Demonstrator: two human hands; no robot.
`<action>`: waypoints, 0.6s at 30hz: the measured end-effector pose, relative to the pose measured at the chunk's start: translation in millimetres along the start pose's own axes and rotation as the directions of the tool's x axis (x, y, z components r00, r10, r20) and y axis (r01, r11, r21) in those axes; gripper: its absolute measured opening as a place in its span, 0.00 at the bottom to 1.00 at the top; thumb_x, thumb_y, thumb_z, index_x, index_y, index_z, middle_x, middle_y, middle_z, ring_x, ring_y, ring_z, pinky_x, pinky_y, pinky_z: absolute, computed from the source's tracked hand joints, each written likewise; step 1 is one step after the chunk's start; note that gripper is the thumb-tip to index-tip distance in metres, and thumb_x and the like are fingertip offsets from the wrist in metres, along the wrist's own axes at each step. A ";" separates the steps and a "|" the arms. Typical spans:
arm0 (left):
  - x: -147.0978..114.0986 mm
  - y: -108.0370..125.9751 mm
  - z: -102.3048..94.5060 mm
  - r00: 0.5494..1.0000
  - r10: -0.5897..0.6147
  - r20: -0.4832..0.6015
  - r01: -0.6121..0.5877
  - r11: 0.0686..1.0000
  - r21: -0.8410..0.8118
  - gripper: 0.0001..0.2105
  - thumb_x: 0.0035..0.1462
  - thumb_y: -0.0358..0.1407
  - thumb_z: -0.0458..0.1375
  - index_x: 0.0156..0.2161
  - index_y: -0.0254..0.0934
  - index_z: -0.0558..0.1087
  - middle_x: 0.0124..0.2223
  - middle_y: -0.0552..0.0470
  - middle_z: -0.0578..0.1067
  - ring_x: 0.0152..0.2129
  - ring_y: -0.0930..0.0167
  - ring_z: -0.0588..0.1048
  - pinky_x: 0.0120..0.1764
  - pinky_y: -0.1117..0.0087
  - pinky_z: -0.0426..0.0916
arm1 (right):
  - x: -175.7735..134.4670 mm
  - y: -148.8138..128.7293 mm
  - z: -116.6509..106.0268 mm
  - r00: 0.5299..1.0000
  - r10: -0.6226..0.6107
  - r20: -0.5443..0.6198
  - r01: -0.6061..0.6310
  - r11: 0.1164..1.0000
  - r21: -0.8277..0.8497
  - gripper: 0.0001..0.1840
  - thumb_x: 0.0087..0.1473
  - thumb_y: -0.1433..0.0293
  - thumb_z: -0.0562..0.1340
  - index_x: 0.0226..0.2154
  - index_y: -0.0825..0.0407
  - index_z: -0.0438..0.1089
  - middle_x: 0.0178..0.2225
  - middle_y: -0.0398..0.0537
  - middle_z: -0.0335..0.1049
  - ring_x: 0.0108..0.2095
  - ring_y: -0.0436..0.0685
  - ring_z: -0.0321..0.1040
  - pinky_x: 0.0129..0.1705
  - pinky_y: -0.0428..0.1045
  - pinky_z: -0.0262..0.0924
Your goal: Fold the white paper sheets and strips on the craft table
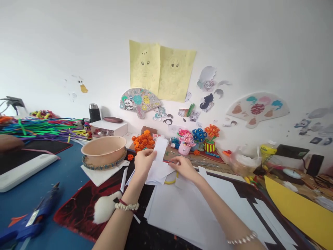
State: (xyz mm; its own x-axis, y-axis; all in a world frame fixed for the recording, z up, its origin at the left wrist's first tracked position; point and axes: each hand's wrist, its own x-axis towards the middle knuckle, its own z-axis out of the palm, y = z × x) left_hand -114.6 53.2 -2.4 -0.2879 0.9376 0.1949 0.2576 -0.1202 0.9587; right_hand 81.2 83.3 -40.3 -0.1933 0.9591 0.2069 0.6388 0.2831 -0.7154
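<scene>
Near the middle of the table my left hand (144,161) is closed, thumb and fingers pinching a white paper strip (160,149) that stands up from it. Facing it, my right hand (184,167) is closed around a thin red-and-dark tool (168,161); its tip points left at the paper, and its exact kind is too small to make out. Beneath both hands lie loose white sheets (182,205), with part of a yellow ring (171,181) showing between them.
At left stand a peach bowl (104,150) and a blue glue gun (33,218), near white stuffing (105,208) on a red-black mat (78,211). Orange pipe-cleaner flowers (144,140) and small flower pots (185,147) line the back. Yellow sheet (296,208) lies right. Another person's hand (10,143) shows far left.
</scene>
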 end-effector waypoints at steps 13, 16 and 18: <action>4.5 -3.5 -3.7 1.000 -0.025 -0.011 0.024 0.997 -0.078 0.15 0.42 0.43 0.58 0.30 0.33 0.78 0.26 0.50 0.77 0.23 0.69 0.72 0.23 0.74 0.59 | 24.3 -9.9 30.7 1.000 -0.004 0.007 0.005 0.992 -0.129 0.16 0.36 0.62 0.72 0.30 0.50 0.73 0.37 0.47 0.70 0.39 0.59 0.66 0.37 0.49 0.56; 5.3 -4.0 -4.0 1.000 -0.027 -0.015 0.025 0.996 -0.084 0.14 0.41 0.43 0.59 0.29 0.34 0.78 0.26 0.50 0.76 0.22 0.70 0.71 0.23 0.73 0.59 | 25.6 -11.1 30.6 1.000 0.009 0.022 -0.007 0.994 -0.112 0.16 0.33 0.61 0.73 0.26 0.51 0.72 0.34 0.47 0.72 0.37 0.58 0.67 0.34 0.48 0.56; 5.6 -4.3 -4.1 1.000 -0.025 -0.016 0.024 0.996 -0.088 0.13 0.41 0.43 0.60 0.28 0.34 0.78 0.25 0.51 0.75 0.22 0.70 0.71 0.24 0.73 0.60 | 27.5 -12.2 29.8 0.999 0.024 0.031 -0.021 0.995 -0.096 0.14 0.33 0.64 0.73 0.22 0.51 0.71 0.30 0.46 0.72 0.34 0.57 0.68 0.31 0.47 0.55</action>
State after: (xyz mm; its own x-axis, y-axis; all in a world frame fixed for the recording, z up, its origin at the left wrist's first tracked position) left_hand -121.1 57.7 -4.7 -0.3094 0.9349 0.1741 0.1685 -0.1263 0.9776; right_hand 45.8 106.0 -45.8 -0.2010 0.9650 0.1684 0.7111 0.2620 -0.6525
